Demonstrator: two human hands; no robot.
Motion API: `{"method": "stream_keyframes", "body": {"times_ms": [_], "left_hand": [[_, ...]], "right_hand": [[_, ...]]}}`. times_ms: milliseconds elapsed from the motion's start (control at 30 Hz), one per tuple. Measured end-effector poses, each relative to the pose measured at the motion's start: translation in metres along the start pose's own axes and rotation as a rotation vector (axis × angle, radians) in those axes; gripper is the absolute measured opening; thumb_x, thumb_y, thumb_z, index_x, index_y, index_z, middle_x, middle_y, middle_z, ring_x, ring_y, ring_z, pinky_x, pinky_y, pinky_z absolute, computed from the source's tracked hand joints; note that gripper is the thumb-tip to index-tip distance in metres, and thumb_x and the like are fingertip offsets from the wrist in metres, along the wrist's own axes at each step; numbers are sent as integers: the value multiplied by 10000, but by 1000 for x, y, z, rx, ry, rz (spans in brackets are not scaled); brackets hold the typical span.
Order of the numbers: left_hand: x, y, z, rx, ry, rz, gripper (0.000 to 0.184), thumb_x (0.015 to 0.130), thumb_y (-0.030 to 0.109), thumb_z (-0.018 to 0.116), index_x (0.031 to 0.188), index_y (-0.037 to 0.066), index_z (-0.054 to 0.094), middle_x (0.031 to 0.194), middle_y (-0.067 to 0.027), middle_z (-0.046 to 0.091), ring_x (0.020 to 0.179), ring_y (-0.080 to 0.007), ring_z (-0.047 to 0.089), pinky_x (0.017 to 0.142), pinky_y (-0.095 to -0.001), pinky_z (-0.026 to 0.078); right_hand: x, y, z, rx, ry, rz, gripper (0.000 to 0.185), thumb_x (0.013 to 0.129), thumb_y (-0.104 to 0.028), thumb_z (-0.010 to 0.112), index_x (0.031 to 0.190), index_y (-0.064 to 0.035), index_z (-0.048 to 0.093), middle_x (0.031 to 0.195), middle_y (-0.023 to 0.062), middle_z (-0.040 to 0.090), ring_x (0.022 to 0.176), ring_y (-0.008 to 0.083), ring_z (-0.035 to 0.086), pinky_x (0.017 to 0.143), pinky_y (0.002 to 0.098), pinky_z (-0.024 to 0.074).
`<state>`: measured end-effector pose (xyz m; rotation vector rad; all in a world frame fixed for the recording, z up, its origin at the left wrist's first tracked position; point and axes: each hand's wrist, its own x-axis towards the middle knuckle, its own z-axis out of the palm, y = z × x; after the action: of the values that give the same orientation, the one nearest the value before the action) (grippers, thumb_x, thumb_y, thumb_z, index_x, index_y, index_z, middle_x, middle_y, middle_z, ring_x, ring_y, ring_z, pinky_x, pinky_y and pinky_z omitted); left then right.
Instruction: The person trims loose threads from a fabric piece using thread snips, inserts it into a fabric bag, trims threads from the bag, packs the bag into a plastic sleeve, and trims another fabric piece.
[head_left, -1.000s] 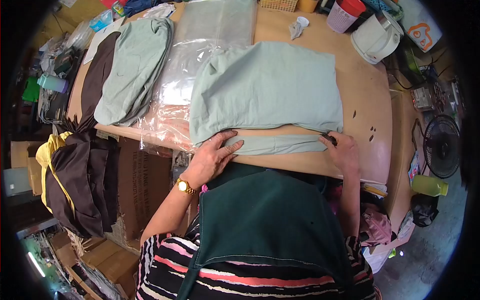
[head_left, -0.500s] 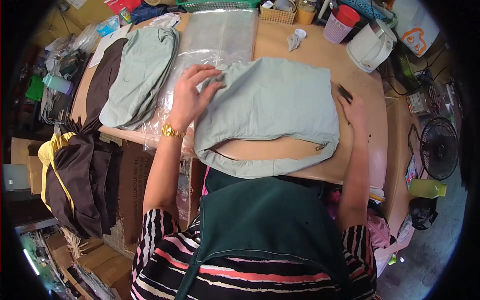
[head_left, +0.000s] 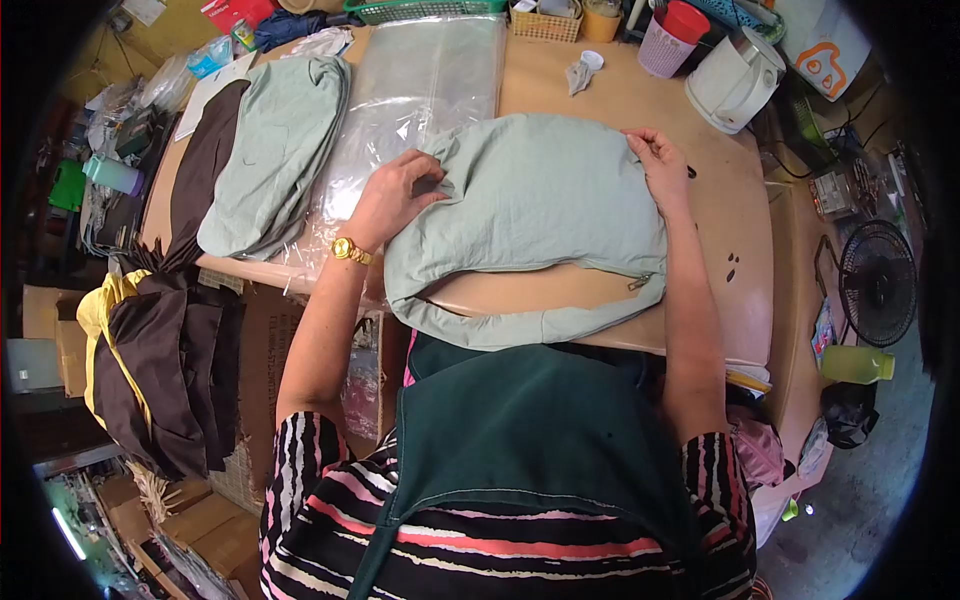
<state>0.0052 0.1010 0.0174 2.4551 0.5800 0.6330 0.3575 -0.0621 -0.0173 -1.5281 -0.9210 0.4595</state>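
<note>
A pale green fabric shoulder bag (head_left: 540, 200) lies flat on the table, its curved strap (head_left: 570, 328) toward me. A zipper pull (head_left: 640, 282) shows near the lower right end of its opening. My left hand (head_left: 405, 195), with a gold watch at the wrist, is curled closed on the bag's gathered upper left edge. At the upper right corner my right hand (head_left: 662, 170) pinches the fabric between thumb and fingers. A small dark object (head_left: 691, 172) shows just beside the right hand; I cannot make out its kind.
Stacked pale green bags (head_left: 275, 150) and dark brown fabric (head_left: 208, 150) lie at the left. Clear plastic sheets (head_left: 430, 70) run behind my left hand. A white kettle (head_left: 735, 80) and pink basket (head_left: 665, 50) stand at the back right. Small dark bits (head_left: 733, 265) dot the table (head_left: 720, 320).
My right hand has moved from beside the bag onto its upper right corner and no longer visibly holds the small dark tool. My left hand has shifted slightly down, its fingers more closed.
</note>
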Motion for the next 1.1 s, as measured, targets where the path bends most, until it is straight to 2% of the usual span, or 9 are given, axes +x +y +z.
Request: {"method": "stream_keyframes", "body": {"times_ms": [300,367,433,500,600,667,800,1000,1100], "left_hand": [[-5,-6,25,72,297,10,60,849,55,603,855,3,574,909,-129,626,836,-349,593,708,-393,476],[-8,10,-12,-133,469,-200,84,924,79,540,910,0,567,810,-108,589,760,-177,560,689,-291,448],[-5,30,-39,-502,508,-169,170,977,147,506,902,5,561,817,38,507,772,-48,444,708,-192,388],[9,50,-59,-517,577,-181,146,972,132,515,923,4,566,825,23,525,806,-52,464,727,-197,396],[27,52,-60,-220,801,-25,90,909,81,579,937,-5,570,824,-40,577,800,-126,544,745,-251,433],[16,58,-69,247,580,169,151,815,45,651,938,-7,581,861,-119,611,827,-233,597,759,-325,460],[-32,84,-55,-55,-225,157,352,710,337,785,900,75,645,887,-53,666,930,-255,597,930,-435,374],[-42,41,-14,299,-169,297,452,792,492,646,961,73,643,829,-79,633,870,-291,575,985,-500,297],[-29,24,-27,295,-186,224,452,861,503,519,817,61,599,702,-99,561,774,-314,563,978,-489,288]], "right_hand": [[3,20,-21,-103,-24,133,299,919,-251,606,1052,14,643,863,-10,638,796,72,543,764,218,430],[6,14,-44,-347,415,-66,267,924,-231,592,1057,-5,644,876,21,641,770,124,551,762,262,442],[11,-29,-54,-167,346,-88,251,917,-206,593,1068,-11,636,897,42,646,780,163,564,774,284,449],[7,-85,-50,-1,260,-88,239,910,-182,594,1080,-17,627,918,62,651,789,203,578,785,306,455],[1,-131,-27,-613,395,-380,180,885,-116,600,1026,-4,618,936,85,647,819,218,587,795,308,458],[-9,-126,-28,-533,143,-544,99,863,-81,608,915,4,605,866,78,625,801,194,581,781,309,458],[-101,-137,-25,-547,-813,-149,156,783,-111,700,867,-26,600,848,70,590,839,203,571,873,323,435],[-146,-59,-41,-717,-560,-531,204,814,-160,687,765,-11,557,708,99,518,874,272,519,793,356,411],[-129,-84,-59,-549,-347,-113,206,861,-137,637,750,-7,524,659,79,428,833,248,427,740,360,387]]}}
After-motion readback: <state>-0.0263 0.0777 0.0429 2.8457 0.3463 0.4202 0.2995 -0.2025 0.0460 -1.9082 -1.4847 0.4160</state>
